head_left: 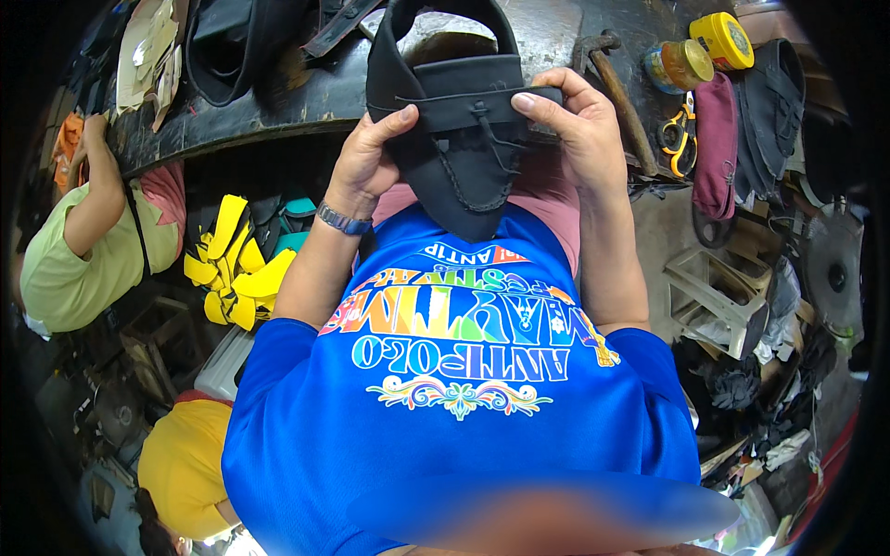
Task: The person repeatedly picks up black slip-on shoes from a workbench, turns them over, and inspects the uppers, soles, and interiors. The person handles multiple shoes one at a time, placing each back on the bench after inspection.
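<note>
Left hand (366, 159) and right hand (586, 134) grasping 1 black stitched piece (462, 171), multicoloured lettering (461, 315) across blue shirt (436, 454)

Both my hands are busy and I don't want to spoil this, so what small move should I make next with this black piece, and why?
Perhaps ease the right end of the black band flat against the black piece: your right hand pinches that end out to the side, while your left hand grips the opposite side.
</note>
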{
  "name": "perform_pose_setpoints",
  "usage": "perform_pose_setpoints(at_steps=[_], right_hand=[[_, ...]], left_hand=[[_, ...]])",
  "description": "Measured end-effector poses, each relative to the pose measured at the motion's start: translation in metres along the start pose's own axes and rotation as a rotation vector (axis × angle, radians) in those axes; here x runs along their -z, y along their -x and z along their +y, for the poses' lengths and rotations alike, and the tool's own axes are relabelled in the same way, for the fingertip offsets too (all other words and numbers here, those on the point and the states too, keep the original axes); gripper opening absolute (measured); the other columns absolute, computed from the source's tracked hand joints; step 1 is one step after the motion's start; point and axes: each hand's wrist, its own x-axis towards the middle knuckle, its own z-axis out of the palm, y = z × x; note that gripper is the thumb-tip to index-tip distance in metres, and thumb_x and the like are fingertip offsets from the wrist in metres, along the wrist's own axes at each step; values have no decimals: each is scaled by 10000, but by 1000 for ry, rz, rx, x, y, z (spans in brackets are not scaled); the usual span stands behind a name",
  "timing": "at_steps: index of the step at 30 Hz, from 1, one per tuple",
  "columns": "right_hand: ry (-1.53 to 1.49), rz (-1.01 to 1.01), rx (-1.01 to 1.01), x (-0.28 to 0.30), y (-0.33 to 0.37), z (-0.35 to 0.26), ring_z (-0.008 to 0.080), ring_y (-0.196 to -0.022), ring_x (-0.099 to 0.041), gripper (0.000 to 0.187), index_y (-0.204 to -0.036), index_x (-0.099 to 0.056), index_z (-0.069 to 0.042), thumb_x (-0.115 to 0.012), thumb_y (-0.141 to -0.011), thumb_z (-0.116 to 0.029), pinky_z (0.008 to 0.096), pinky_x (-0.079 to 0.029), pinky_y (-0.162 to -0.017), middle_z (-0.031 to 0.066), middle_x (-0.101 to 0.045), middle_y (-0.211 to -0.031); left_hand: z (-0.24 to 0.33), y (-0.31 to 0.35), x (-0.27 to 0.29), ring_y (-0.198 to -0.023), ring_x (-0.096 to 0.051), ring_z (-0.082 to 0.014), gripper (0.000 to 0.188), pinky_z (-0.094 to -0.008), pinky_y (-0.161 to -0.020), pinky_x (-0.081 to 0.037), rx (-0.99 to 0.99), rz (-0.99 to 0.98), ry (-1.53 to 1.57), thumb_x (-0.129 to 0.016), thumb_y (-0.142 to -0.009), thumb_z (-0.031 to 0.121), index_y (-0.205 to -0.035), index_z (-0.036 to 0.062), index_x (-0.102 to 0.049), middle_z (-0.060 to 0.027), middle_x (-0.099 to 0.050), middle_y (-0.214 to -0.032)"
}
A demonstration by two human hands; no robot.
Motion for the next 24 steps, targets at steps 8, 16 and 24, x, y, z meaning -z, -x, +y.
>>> perform_pose_setpoints(at_steps=[8,16,24], right_hand=[[228,-23,136,-12,1,-7,53,-749,-646,148,-949,-670,-6,-760,-847,-63,188,-507,-660,22,-703,-829],[97,-66,18,-10,-19,11,34,-680,-580,179,-957,-693,-50,-792,-821,-111,172,-437,-607,-4,-674,-791],[188,-71,13,-25,-24,19,30,-660,-571,180,-953,-701,-48,-795,-816,-117,172,-441,-590,-10,-666,-773]], left_hand=[[3,12,1,-1036,-674,-223,334,-391,-937,-545,-56,67,-46,-746,-875,112,-1188,50,-650,-95,-698,-1122],[2,15,15,-992,-676,-195,264,-357,-911,-543,-48,89,-16,-742,-885,142,-1125,48,-688,-88,-710,-1092],[7,37,36,-821,-692,-174,320,-288,-721,-545,79,235,-165,-764,-880,294,-1045,22,-722,-67,-728,-910]])
